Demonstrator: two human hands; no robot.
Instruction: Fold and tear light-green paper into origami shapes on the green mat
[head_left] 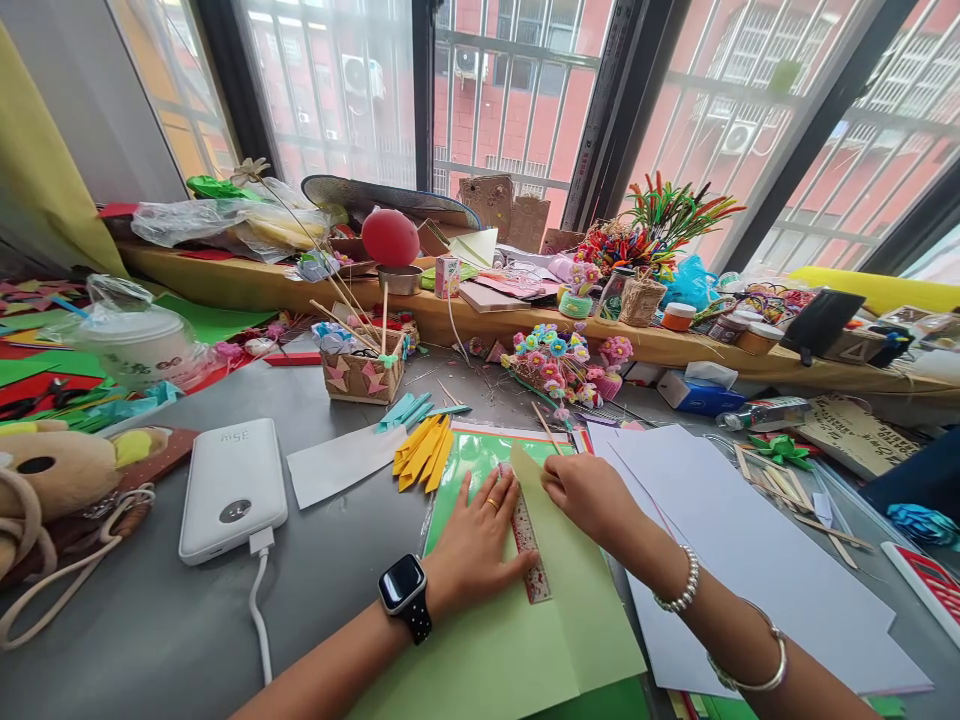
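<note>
My left hand [480, 535] lies flat with fingers spread, pressing a clear ruler with a red pattern [534, 565] onto a light green sheet of paper [517, 650]. The ruler runs lengthwise under its fingers and thumb. My right hand [589, 495] is closed at the sheet's far right part, fingers pinched at the paper's edge, which stands slightly raised beside the ruler. A thin stick [545, 426] shows just beyond that fist; whether the fingers touch it I cannot tell. Beneath the sheet lies a brighter green pack in clear plastic [480, 452].
White sheets [720, 540] lie right of the green paper. Folded yellow paper strips [424, 455], a white paper piece [341, 467] and a white power bank [234, 490] with a cable lie left. Behind stand a cardboard box with sticks [364, 378] and crocheted flowers [551, 362].
</note>
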